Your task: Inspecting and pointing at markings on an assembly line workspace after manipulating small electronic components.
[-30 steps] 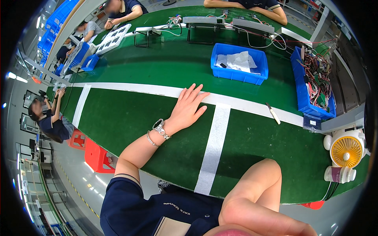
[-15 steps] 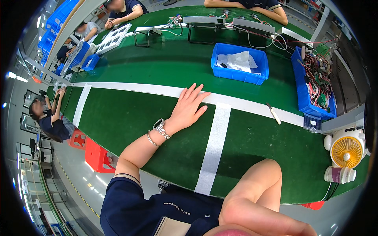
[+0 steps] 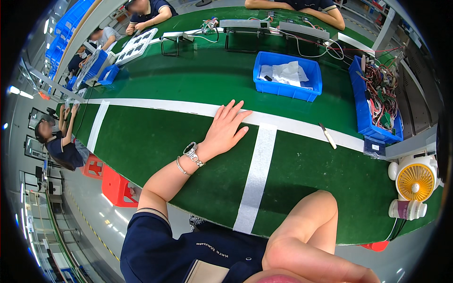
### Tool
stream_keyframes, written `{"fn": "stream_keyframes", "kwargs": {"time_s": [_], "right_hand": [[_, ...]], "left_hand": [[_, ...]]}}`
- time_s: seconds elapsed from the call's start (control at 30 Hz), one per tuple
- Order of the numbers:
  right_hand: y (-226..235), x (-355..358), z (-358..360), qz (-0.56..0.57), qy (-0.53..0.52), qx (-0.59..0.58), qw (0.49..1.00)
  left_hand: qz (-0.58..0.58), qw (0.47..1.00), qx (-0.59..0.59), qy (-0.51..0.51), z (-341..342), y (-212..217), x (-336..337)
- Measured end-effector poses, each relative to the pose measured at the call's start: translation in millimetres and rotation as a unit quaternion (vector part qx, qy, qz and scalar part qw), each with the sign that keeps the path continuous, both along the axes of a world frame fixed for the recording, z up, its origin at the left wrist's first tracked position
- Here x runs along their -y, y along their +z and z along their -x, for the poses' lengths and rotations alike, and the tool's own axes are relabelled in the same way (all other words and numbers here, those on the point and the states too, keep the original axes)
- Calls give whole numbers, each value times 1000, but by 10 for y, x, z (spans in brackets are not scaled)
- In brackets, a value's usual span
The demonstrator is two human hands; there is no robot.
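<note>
My left hand (image 3: 227, 129) lies flat on the green work table (image 3: 188, 85), palm down with its fingers apart. Its fingertips reach over the white tape strip (image 3: 165, 105). A watch (image 3: 191, 150) and a bracelet (image 3: 181, 166) are on that wrist. My right arm is bent, with the elbow (image 3: 323, 200) over the table's near edge. At the bottom of the view my right hand (image 3: 316, 264) is bent back toward me; its fingers are mostly hidden at the lower edge. Right of my left hand lies a white-handled knife (image 3: 329, 137).
A blue bin (image 3: 288, 89) holds white bags; another blue bin (image 3: 363, 99) is full of wired parts. A yellow and white fan (image 3: 415, 181) and a white bottle (image 3: 406, 210) stand at the right. Lamp-like bars (image 3: 245, 23) stand farther back. Several people sit around.
My hands and the things on the table stay as they were. At the far left, a co-worker's hands have shifted slightly.
</note>
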State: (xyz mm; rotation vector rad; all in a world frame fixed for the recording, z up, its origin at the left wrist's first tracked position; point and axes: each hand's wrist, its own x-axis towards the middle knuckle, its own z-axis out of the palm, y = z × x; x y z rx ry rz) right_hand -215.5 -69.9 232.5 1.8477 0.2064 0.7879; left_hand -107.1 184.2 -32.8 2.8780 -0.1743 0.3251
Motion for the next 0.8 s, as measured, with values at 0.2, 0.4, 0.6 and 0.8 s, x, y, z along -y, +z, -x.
{"fn": "stream_keyframes", "kwargs": {"time_s": [0.2,0.4,0.6,0.8], "right_hand": [[227,575,-347,386,282,91,874],[44,668,-434,348,273,206,873],[38,567,-375,316,263,189,892],[0,560,-389,314,246,237,886]], "left_hand": [[5,1000,-2,14,71,-24,-66],[-4,1000,-3,3,15,0,-12],[-5,1000,-1,3,20,-25,-28],[-5,1000,0,0,14,-12,-17]]}}
